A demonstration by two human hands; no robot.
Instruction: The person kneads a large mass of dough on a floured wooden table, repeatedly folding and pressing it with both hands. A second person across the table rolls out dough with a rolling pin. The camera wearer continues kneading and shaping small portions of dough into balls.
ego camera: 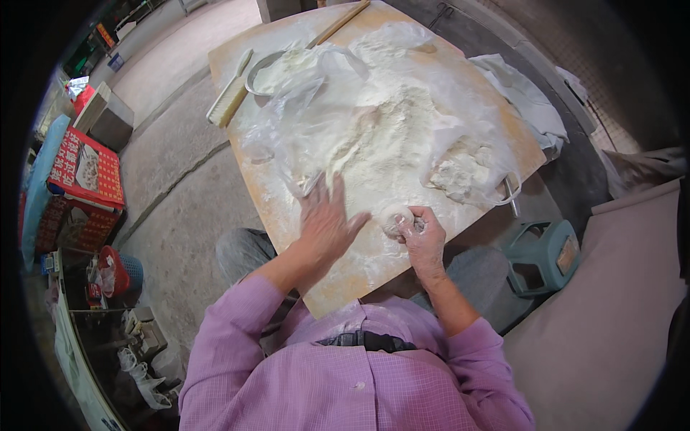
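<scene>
My left hand lies spread, palm down, on the floured wooden board, by the edge of a clear plastic bag. Between the thumb and fingers of my right hand is a small round piece of dough, near the board's front right edge. White flour is heaped across the middle. Right of it, an open plastic bag holds a lumpy mass of floury dough or flour. A metal bowl with flour stands at the back left, partly under plastic.
A brush with pale bristles rests on the board's left edge, a wooden stick at the back. A metal tool lies at the right edge. White cloth hangs beyond it. A green plastic stool stands right, a red basket left.
</scene>
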